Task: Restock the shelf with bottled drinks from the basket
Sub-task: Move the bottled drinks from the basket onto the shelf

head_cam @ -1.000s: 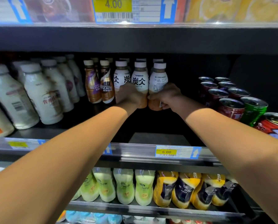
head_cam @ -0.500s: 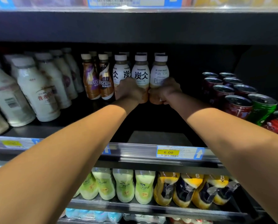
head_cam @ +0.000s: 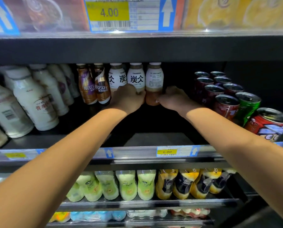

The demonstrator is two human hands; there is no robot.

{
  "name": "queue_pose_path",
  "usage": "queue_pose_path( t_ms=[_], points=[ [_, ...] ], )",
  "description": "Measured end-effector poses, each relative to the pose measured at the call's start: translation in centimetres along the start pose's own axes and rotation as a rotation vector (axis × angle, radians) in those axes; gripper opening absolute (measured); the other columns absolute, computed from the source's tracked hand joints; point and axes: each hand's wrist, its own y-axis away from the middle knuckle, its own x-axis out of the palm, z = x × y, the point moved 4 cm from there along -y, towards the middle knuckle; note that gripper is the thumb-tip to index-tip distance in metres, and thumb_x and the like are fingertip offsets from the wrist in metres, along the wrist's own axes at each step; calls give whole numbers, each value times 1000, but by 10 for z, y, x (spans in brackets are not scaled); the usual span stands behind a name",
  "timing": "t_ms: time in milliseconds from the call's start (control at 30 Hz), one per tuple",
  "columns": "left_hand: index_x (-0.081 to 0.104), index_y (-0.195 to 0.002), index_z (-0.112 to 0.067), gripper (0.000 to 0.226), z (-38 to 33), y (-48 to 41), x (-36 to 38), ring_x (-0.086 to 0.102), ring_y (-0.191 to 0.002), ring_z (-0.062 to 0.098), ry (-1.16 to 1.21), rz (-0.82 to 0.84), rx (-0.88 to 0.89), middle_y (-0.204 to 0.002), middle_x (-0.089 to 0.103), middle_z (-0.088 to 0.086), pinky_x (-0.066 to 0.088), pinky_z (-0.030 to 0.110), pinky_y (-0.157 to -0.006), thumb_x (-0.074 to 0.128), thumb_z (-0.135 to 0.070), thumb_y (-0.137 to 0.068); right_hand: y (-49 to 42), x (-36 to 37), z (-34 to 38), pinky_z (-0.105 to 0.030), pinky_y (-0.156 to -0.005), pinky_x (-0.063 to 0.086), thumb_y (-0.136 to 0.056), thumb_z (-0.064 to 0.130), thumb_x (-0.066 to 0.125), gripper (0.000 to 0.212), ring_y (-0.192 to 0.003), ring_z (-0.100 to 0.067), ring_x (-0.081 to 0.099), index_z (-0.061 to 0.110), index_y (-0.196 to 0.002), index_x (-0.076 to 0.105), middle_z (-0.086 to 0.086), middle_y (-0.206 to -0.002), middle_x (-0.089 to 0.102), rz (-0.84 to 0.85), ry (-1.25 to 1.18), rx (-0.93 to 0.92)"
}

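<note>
As we reached deep into the dark shelf, the big white milk bottles stood on our left and the cans on our right, so the gap in the middle looked like the place for our drinks. We think we went far back to leave room in front for more. Our left hand was curled tight round the low part of the left latte bottle. Our right hand was curled round the low part of the right latte bottle. Both bottles were at the back of the shelf, side by side and very close, next to the brown coffee bottles. We likely held them low to keep them steady. Their long way ran up and down, with white caps on top. The left label faced us, and the right one showed its small print. We could not see the basket
</note>
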Motion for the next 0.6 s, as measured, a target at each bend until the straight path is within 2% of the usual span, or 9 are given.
queue_pose_path(
  t_ms=[67, 133, 167, 233, 267, 333, 400, 500, 600],
  points=[
    [63, -91, -14, 38, -14, 20, -7, 61, -102, 35, -139, 17, 116, -102, 65, 12, 41, 31, -74, 43, -46, -100, 28, -12, 0, -34, -85, 44, -95, 49, 47, 48, -112, -36, 60, 12, -120, 64, -13, -123, 64, -39, 266, -42],
    [63, -112, -14, 44, -35, 46, -10, 56, -113, 36, -245, 53, 234, -124, 61, 16, 43, 37, -88, 34, -46, -102, 62, -27, -1, -38, -89, 43, -99, 45, 40, 45, -117, -37, 57, 12, -116, 65, -16, -126, 63, -110, 493, -72],
    [62, -112, -17, 45, -47, 62, -11, 55, -111, 36, -275, 94, 293, -125, 60, 14, 42, 38, -89, 30, -47, -103, 82, -36, -2, -37, -86, 41, -101, 40, 38, 40, -116, -36, 57, 12, -112, 64, -15, -124, 63, -134, 577, -101],
    [54, -88, -21, 47, -71, 94, -10, 53, -87, 31, -320, 153, 436, -101, 62, 9, 42, 38, -77, 20, -51, -103, 133, -56, -6, -36, -77, 36, -104, 32, 34, 32, -106, -35, 57, 14, -99, 60, -13, -113, 63, -172, 712, -188],
    [46, -81, -21, 47, -83, 109, -9, 49, -80, 28, -334, 144, 516, -90, 58, 5, 42, 38, -73, 16, -52, -101, 157, -64, -12, -37, -76, 38, -105, 30, 32, 33, -100, -35, 56, 14, -97, 59, -12, -106, 62, -211, 740, -238],
    [41, -81, -21, 46, -106, 140, -4, 49, -75, 27, -256, 70, 682, -79, 52, 3, 42, 39, -69, 12, -51, -99, 202, -73, -27, -45, -71, 45, -104, 22, 27, 36, -86, -35, 54, 12, -93, 60, -11, -92, 60, -278, 753, -277],
    [42, -77, -21, 40, -130, 171, 5, 54, -70, 30, -113, 25, 839, -70, 52, 2, 42, 39, -65, 18, -46, -98, 241, -84, -56, -46, -62, 46, -100, 18, 26, 39, -77, -35, 53, 10, -86, 62, -10, -83, 60, -378, 785, -163],
    [44, -70, -24, 34, -168, 218, 34, 58, -65, 32, 57, 44, 1060, -64, 57, 4, 41, 37, -59, 29, -38, -97, 295, -106, -102, -45, -72, 50, -98, 39, 20, 48, -87, -33, 57, 20, -92, 63, -4, -93, 60, -348, 761, 187],
    [42, -69, -24, 31, -214, 257, 78, 58, -61, 33, 111, 143, 1239, -62, 56, 6, 32, 34, -55, 32, -35, -96, 343, -119, -153, -46, -74, 50, -95, 44, 8, 50, -85, -32, 57, 22, -82, 51, -3, -89, 59, -311, 753, 408]
  ],
)
